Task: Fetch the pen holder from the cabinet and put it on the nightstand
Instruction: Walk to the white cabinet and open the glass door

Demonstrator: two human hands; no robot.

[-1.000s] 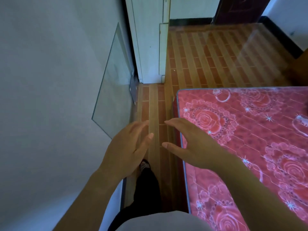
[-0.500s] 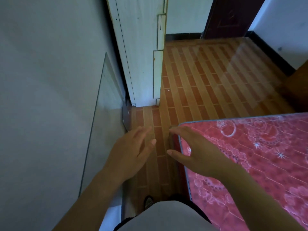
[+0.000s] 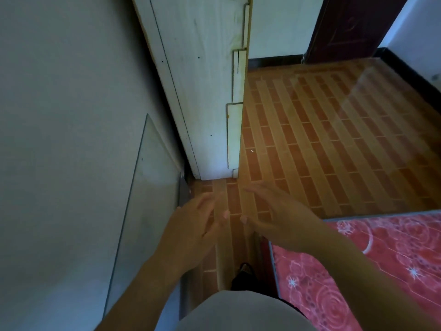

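Observation:
No pen holder or nightstand shows in the head view. A tall white wooden cabinet (image 3: 202, 91) stands ahead at the end of a narrow floor strip; I see its side panel and front edge only. My left hand (image 3: 193, 228) and my right hand (image 3: 279, 216) float in front of me over the floor, fingers spread, both holding nothing. Their thumbs nearly meet above the floor strip.
A grey wall (image 3: 66, 139) runs along my left, with a glass pane (image 3: 148, 187) leaning against it. A bed with a red flowered mattress (image 3: 358, 271) fills the lower right. Brick-pattern floor (image 3: 322, 139) spreads ahead towards a dark door (image 3: 353, 27).
I have walked forward along the gap between wall and bed. The cabinet has come nearer and the mattress has slid lower right. Both hands stay spread and empty.

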